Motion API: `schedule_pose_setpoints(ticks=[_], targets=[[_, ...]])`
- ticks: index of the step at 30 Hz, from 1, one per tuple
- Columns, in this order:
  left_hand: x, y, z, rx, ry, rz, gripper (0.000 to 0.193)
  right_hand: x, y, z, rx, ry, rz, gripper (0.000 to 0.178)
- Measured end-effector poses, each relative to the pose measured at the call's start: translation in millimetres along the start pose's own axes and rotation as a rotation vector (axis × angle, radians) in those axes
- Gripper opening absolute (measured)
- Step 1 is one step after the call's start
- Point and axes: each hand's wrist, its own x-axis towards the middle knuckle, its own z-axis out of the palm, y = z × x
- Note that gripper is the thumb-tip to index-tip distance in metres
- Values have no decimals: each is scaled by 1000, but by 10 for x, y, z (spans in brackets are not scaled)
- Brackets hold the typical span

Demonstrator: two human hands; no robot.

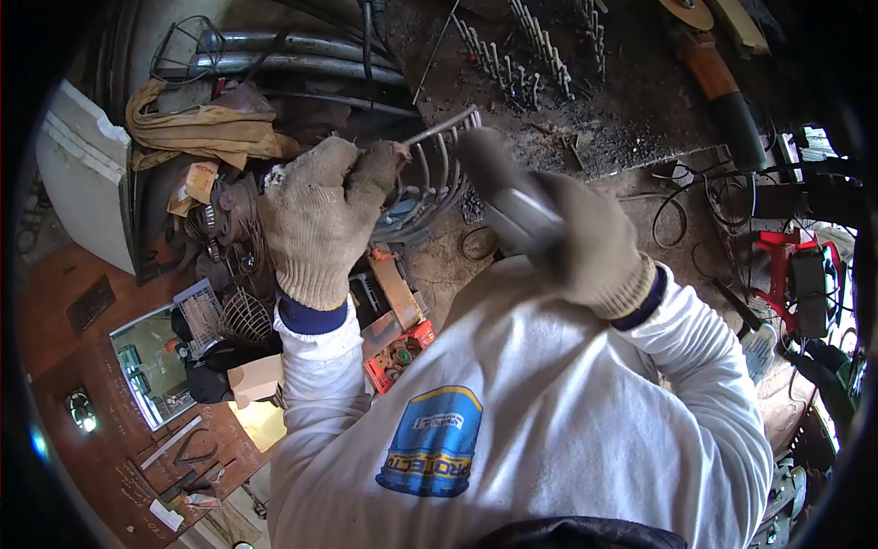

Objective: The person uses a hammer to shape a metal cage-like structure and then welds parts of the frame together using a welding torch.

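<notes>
My left hand (320, 215), in a knitted work glove, is closed at the fingertips on the end of a metal rod piece (442, 127) with several curved bars. It holds the piece over the edge of the dark workbench. My right hand (599, 247), gloved too, is close to the piece's other side and smeared by motion. Its fingers wrap round a grey metal tool (529, 209) with a shiny side, too blurred to name. Whether the tool touches the bars I cannot tell.
Short upright metal pins (549, 59) stand in rows on the dark workbench (631, 119). An angle grinder (722, 82) lies at the far right. Left are metal pipes (302, 53), a brown cloth (201, 128) and wire coils. A red crate (400, 355) stands below.
</notes>
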Motion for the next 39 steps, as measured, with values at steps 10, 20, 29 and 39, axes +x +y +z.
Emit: schedule_pose_setpoints(ticks=[10,20,29,39], targets=[[36,-53,31,77,20,24,46,-90,101,71,94,26,89,31],[54,109,9,183,6,67,38,52,7,-25,45,-5,56,34],[87,-42,17,178,33,83,44,26,106,-15,12,-7,178,25],[21,-380,13,-39,3,3,30,-109,240,58,161,7,310,28]])
